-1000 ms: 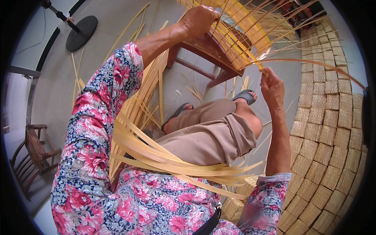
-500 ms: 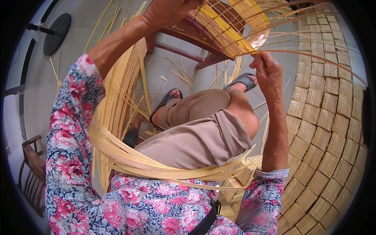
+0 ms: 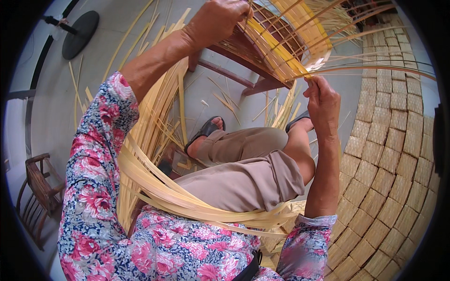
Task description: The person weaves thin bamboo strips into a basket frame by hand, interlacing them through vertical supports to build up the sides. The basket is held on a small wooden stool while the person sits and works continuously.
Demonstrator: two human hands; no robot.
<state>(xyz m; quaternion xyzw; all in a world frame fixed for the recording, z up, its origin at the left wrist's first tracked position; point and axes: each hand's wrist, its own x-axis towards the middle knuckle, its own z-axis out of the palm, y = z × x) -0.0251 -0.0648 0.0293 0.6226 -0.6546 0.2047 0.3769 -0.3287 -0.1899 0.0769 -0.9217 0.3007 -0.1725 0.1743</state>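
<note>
An unfinished woven bamboo basket (image 3: 276, 49) lies at the top of the view, with a yellow strip along its near edge and long loose splints sticking out. At the upper left end of that edge, my left hand (image 3: 218, 22) is closed with its fingertips on the weave; its exact grip is partly hidden. My right hand (image 3: 322, 100) pinches the edge strip at the near right corner, thumb against bent fingers. Long splints (image 3: 375, 70) run from this corner out to the right.
The weave rests on a dark red wooden bench (image 3: 262, 70). Bundled bamboo strips (image 3: 159, 103) lie to my left, and more strips (image 3: 187, 199) curve across my lap. Stacked woven pieces (image 3: 375, 173) cover the right side. A wooden chair (image 3: 42, 180) stands far left.
The whole view has shifted a little, so everything sits slightly lower and further right. The loose splints at the right have drawn closer together. Both hands keep their holds.
</note>
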